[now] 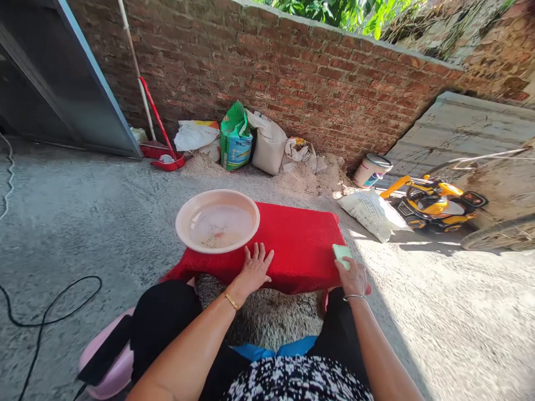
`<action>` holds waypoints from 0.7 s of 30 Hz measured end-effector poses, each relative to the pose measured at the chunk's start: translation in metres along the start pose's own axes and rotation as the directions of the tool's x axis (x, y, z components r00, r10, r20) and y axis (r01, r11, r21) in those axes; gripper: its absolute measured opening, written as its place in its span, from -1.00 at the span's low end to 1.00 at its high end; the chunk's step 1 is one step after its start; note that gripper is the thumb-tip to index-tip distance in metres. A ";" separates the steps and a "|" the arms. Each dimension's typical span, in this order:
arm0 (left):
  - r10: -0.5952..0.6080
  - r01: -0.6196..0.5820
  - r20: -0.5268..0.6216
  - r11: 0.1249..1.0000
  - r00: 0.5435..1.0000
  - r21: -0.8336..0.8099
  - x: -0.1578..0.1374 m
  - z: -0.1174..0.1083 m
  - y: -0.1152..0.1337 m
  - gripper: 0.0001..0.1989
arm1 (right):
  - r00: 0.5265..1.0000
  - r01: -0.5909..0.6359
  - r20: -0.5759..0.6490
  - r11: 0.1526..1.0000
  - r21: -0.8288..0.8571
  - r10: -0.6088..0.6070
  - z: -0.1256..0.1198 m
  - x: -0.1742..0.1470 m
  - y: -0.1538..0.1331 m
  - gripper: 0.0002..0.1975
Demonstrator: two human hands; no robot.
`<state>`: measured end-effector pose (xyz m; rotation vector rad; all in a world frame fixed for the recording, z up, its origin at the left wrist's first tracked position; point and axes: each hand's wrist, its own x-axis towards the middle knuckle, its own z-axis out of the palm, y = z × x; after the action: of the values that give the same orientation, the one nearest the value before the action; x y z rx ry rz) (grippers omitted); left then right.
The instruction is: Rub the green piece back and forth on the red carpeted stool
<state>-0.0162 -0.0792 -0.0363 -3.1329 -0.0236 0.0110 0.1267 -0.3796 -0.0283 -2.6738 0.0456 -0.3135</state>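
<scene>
A red cloth (298, 239) is spread over a low, flat surface in front of my knees. On its left end stands a pale pink basin (186, 236) with water in it and some bits at the bottom. My left hand (256, 268) lies on the cloth's front edge with its fingers spread, just beside the basin's rim, and holds nothing. At the cloth's right edge, my right hand (354, 277) is closed around a pale green rectangular block (342, 254); what kind of thing it is I cannot make out.
Along the brick wall (292, 72) are filled sacks (267, 146), a red dustpan (170, 161) and sand heaps. To the right are a bucket (371, 170), a white sack (371, 214) and a yellow toy excavator (443, 203). A black cable (62, 303) lies at left.
</scene>
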 end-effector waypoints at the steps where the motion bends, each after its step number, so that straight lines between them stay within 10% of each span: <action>1: 0.001 -0.001 -0.004 1.000 1.000 -0.002 -0.001 0.000 0.000 -0.05 | 0.999 0.050 0.013 0.999 0.020 -0.050 0.005 -0.003 -0.011 -0.55; 7: -0.011 0.011 0.000 1.000 1.000 -0.010 -0.004 0.001 -0.001 -0.09 | 0.817 0.541 0.111 0.819 0.189 -0.565 0.048 -0.042 -0.127 -0.63; 11: 0.007 -0.007 0.006 1.000 1.000 -0.019 -0.005 -0.002 -0.002 -0.08 | 0.737 0.640 0.159 0.754 0.149 -0.657 0.063 -0.052 -0.166 -0.67; 21: -0.018 0.018 0.006 1.000 1.000 -0.019 -0.001 0.000 0.001 -0.07 | 0.985 0.120 0.131 0.992 -0.031 -0.115 0.020 0.008 -0.036 -0.54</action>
<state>-0.0176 -0.0807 -0.0363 -3.1520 -0.0523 0.0204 0.1380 -0.3392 -0.0288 -2.7345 -0.1475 -0.1777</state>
